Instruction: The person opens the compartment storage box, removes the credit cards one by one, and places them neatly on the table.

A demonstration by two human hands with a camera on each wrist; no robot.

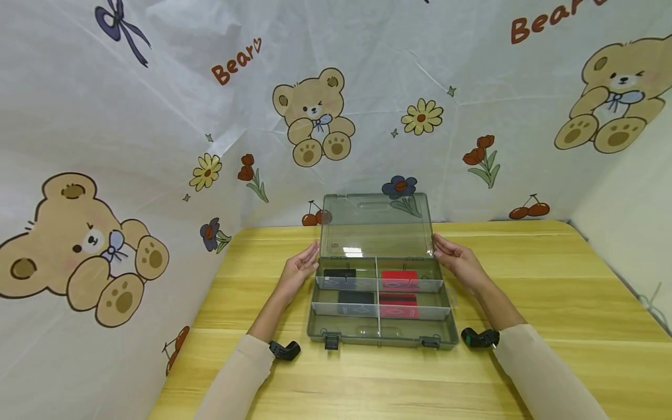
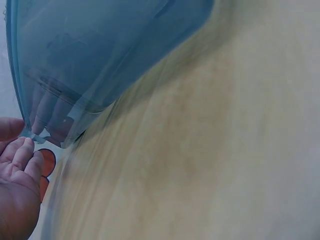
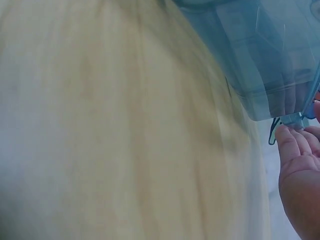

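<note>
A see-through grey plastic storage box (image 1: 346, 340) sits on the wooden table, its hinged lid (image 1: 375, 224) raised at the back. Clear dividers split the inside into several compartments. Flat black items (image 1: 357, 298) lie in the left compartments, flat red items (image 1: 399, 277) in the right ones. My left hand (image 1: 298, 271) is at the box's rear left corner, its fairly straight fingers touching near the lid's lower edge. Opposite it, my right hand (image 1: 459, 262) touches the lid's right side near the hinge with extended fingers. Each wrist view shows fingertips by a rear corner of the box.
The yellow wood-grain table (image 1: 383, 388) extends on every side of the box. Behind it hangs a white sheet (image 1: 367, 35) printed with bears and flowers. Two latches, including the left latch (image 1: 331, 341), hang on the box's front. A black device (image 1: 285, 350) is on my left wrist.
</note>
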